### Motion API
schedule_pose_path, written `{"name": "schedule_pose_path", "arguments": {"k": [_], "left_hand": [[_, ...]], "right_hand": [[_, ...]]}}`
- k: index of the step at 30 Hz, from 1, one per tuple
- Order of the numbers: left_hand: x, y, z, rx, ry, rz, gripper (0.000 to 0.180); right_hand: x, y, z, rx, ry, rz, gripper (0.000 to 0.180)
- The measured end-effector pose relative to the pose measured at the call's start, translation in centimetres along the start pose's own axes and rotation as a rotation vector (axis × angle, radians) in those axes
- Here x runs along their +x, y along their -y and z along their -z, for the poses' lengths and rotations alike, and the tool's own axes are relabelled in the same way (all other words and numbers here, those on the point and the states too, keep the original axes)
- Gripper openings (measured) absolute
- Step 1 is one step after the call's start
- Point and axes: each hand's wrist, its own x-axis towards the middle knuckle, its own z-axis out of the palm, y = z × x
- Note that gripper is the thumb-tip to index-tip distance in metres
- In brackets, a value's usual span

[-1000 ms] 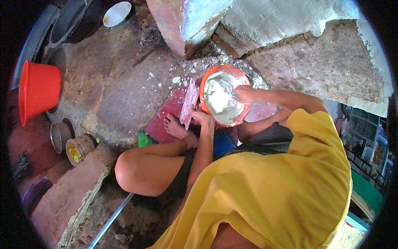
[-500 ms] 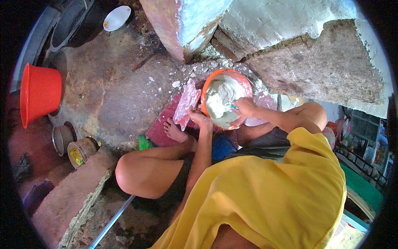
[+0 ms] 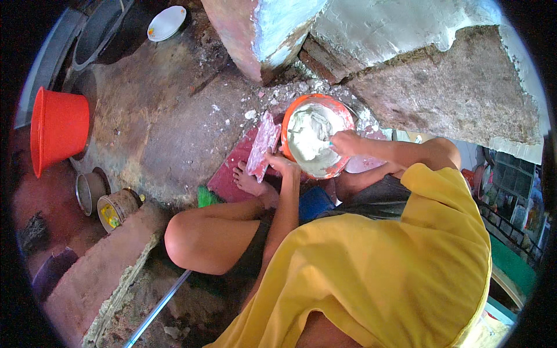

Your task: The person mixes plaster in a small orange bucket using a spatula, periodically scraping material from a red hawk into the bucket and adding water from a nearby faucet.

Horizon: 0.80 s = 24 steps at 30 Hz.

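My left hand [image 3: 285,166] is closed on the lower end of a pinkish flat board [image 3: 264,139] smeared with white, just left of an orange bucket [image 3: 285,124]. White, thick paste [image 3: 310,124] lines the inside of the bucket and sits in a heap. My right hand [image 3: 346,143] reaches over the bucket's right rim, its fingers wrapped round a tool with a small teal handle [image 3: 332,143]. The far end of that tool is in the paste, and its shape cannot be made out.
A bare-plastered wall [image 3: 441,84] rises beyond the bucket, with rubble [image 3: 290,90] along its foot. To the left are a red tub [image 3: 61,130], a metal pot [image 3: 90,194], a small pail [image 3: 116,210] and a plate [image 3: 166,23]. A green broom [image 3: 208,197] lies by my knee.
My right hand has shifted slightly right and up with the tool, stirring the paste a little. The left hand and board stay nearly in place.
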Motion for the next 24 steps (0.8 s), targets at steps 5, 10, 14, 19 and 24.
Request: {"name": "schedule_pose_path", "arguments": {"k": [5, 10, 14, 19, 24], "left_hand": [[-0.6, 0.5, -0.2, 0.046, -0.019, -0.092, 0.037], [-1.5, 0.6, -0.9, 0.09, -0.024, -0.129, 0.038], [-1.0, 0.4, -0.9, 0.064, 0.082, 0.004, 0.045], [-1.2, 0.7, -0.9, 0.025, 0.075, -0.06, 0.036], [0.1, 0.5, 0.3, -0.038, 0.085, -0.028, 0.036]], "right_hand": [[0.8, 0.7, -0.9, 0.212, -0.044, -0.239, 0.037], [-0.2, 2.7, -1.5, 0.759, -0.022, -0.587, 0.048], [-1.4, 3.9, 0.5, 0.963, 0.015, -0.523, 0.055], [-2.9, 1.6, 2.6, 0.162, -0.258, -0.22, 0.039], [-3.3, 1.2, 3.8, -0.39, -0.12, 0.047, 0.02]]}}
